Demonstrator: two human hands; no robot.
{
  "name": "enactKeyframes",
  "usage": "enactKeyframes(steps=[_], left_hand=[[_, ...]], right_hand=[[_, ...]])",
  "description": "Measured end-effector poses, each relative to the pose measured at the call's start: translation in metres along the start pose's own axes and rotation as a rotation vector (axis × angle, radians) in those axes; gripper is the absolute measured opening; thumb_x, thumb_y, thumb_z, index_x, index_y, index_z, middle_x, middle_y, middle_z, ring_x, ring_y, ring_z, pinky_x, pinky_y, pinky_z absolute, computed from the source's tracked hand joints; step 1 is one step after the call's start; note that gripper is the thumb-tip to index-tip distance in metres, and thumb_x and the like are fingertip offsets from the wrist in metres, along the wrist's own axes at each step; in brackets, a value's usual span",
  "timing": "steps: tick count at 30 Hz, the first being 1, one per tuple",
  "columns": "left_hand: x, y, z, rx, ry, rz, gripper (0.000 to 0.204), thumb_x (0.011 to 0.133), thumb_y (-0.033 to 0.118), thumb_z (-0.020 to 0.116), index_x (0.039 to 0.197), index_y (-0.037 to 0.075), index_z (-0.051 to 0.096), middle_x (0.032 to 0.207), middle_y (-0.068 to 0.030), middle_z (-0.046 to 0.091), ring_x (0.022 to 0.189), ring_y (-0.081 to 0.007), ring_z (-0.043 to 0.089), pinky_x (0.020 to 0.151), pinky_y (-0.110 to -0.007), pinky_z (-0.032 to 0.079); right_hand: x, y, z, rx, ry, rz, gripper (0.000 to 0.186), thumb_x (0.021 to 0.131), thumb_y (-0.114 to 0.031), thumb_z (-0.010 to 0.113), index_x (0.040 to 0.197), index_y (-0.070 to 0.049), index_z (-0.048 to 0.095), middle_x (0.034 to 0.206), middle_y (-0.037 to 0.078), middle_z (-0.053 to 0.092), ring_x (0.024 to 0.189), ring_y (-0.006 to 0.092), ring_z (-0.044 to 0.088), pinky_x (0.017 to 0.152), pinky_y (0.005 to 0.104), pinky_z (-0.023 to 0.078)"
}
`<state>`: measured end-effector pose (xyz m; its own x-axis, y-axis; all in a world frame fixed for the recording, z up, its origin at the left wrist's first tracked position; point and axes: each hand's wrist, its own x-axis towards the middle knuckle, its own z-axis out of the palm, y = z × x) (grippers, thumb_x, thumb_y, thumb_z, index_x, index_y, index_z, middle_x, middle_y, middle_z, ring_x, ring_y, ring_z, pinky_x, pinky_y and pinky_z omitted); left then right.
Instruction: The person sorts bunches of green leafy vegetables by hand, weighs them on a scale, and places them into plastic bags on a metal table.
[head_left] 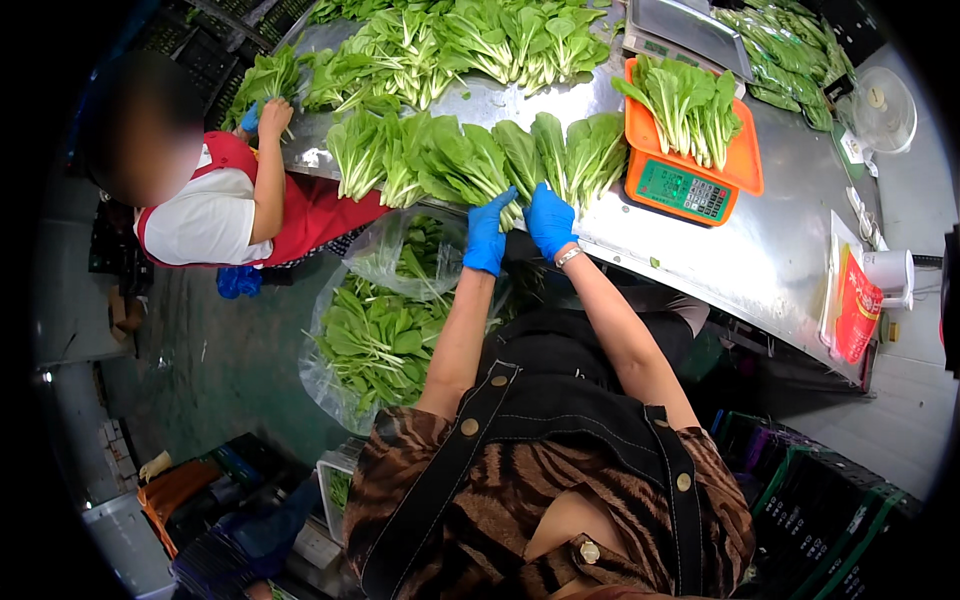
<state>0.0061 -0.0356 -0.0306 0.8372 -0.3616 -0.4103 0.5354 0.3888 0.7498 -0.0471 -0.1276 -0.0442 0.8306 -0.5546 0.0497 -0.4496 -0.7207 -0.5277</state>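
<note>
Both my hands wear blue gloves and meet at the near edge of a metal table (700,260). My left hand (487,236) is closed round the pale stem ends of some bok choy (462,160), whose leaves point away from me. Beside it, my right hand (551,224) grips the stems of another few bok choy (522,153). More bunches (592,160) lie in a row to either side. Right of this row, a bok choy bunch (690,110) rests on the orange tray of a digital scale (680,190).
A large heap of bok choy (420,55) covers the table's far side. At the left, a co-worker in a red apron (325,210) handles greens. Below the table edge stands a clear bag of greens (375,340). A second scale (685,35) and bagged greens (790,55) sit far right.
</note>
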Motion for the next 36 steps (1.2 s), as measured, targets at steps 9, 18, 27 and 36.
enactKeyframes(steps=[9, 18, 27, 36], left_hand=[[-0.004, 0.001, -0.004, -0.137, -0.100, -0.102, 0.024, 0.071, 0.002, 0.062, 0.093, -0.006, 0.057, 0.083, -0.0108, 0.061, 0.070, -0.0176, 0.059, 0.061, -0.026, 0.047], [-0.005, -0.005, -0.005, -0.007, -0.162, -0.242, 0.023, 0.075, 0.014, 0.063, 0.094, 0.001, 0.058, 0.083, -0.0065, 0.061, 0.067, -0.0131, 0.057, 0.058, -0.022, 0.045], [-0.023, 0.011, 0.017, -0.242, -0.212, -0.239, 0.035, 0.079, 0.013, 0.058, 0.106, -0.007, 0.048, 0.096, -0.0158, 0.058, 0.084, -0.0236, 0.059, 0.070, -0.032, 0.049], [-0.013, -0.005, 0.011, 0.002, -0.146, -0.169, 0.026, 0.074, 0.006, 0.062, 0.097, -0.003, 0.055, 0.089, -0.0099, 0.060, 0.076, -0.0185, 0.059, 0.063, -0.028, 0.049]], right_hand=[[0.018, 0.028, -0.025, 1.107, -0.186, 0.246, 0.028, 0.077, -0.015, 0.055, 0.100, 0.002, 0.051, 0.083, 0.008, 0.059, 0.067, 0.0150, 0.057, 0.059, 0.0250, 0.045], [-0.005, 0.009, -0.038, 0.324, 0.113, -0.364, 0.032, 0.073, -0.017, 0.050, 0.101, -0.002, 0.052, 0.099, 0.019, 0.053, 0.092, 0.0287, 0.052, 0.076, 0.0341, 0.042], [0.019, 0.042, -0.008, -0.154, 0.155, -0.103, 0.026, 0.071, -0.022, 0.059, 0.087, -0.003, 0.049, 0.071, 0.013, 0.058, 0.064, 0.0298, 0.057, 0.056, 0.0387, 0.044], [-0.022, 0.010, -0.048, 0.739, 0.146, -0.033, 0.032, 0.076, -0.010, 0.059, 0.107, -0.004, 0.053, 0.077, 0.006, 0.055, 0.061, 0.0106, 0.049, 0.056, 0.0230, 0.041]])
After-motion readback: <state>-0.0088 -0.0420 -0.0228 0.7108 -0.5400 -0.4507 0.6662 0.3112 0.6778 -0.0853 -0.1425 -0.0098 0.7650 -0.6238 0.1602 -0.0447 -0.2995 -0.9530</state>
